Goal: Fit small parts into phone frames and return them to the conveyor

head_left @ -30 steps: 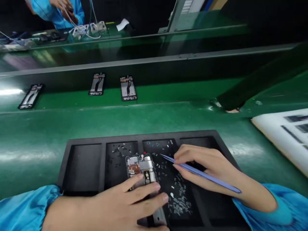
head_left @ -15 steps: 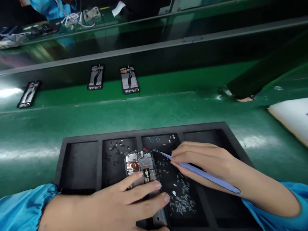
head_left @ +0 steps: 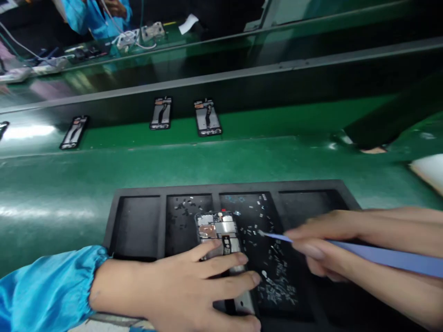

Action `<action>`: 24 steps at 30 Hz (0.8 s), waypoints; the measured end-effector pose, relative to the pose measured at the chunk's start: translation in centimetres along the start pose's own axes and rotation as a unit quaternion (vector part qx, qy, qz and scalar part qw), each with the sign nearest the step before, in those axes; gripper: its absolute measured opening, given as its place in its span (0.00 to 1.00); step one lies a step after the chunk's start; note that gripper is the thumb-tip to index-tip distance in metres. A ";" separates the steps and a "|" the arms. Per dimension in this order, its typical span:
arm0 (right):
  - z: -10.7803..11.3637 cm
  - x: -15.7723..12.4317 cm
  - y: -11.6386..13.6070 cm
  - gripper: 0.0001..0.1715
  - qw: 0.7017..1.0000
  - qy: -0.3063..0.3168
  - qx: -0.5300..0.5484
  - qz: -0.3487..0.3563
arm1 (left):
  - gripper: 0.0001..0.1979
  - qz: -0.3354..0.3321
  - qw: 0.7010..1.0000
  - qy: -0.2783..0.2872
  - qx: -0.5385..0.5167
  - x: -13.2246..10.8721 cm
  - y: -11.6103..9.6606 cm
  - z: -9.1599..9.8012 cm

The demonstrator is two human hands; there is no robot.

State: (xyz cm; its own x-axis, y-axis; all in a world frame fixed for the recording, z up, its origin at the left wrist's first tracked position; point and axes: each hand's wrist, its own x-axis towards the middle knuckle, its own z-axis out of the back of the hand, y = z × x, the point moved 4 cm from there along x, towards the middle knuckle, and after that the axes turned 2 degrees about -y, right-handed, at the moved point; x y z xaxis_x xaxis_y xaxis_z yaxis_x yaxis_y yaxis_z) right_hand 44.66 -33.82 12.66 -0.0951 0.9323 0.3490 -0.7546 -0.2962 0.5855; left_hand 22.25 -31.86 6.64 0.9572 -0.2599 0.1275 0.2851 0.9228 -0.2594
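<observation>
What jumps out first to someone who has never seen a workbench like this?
In the middle, the left hand presses an opened phone onto a black tray, while the right hand points blue tweezers at tiny scattered parts. Behind, three more phone frames lie on the green belt.

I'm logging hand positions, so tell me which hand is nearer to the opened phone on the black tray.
Left. The left hand lies on the opened phone, fingers pressing its lower half. The right hand holds blue tweezers off to the phone's right, apart from it.
</observation>
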 end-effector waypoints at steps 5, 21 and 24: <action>-2.8 4.3 2.6 0.30 0.994 -0.048 0.017 0.094 | 0.24 0.007 1.000 -0.019 0.004 -0.3 -0.1 -0.2; -9.9 6.8 0.7 0.31 0.984 0.074 0.101 0.125 | 0.23 0.015 0.999 -0.043 0.020 -0.6 0.1 -0.1; -9.9 6.8 0.7 0.31 0.986 0.075 0.079 0.124 | 0.23 0.016 0.999 -0.047 0.021 -0.6 0.2 0.0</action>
State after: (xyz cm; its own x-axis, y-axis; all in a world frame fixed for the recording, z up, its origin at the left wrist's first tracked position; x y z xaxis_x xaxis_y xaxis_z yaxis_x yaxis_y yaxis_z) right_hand 37.06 -25.64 8.15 -0.3672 0.8441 0.3908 -0.5874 -0.5362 0.6061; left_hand 21.71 -31.54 6.54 0.9563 -0.2031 0.2103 0.2495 0.9419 -0.2247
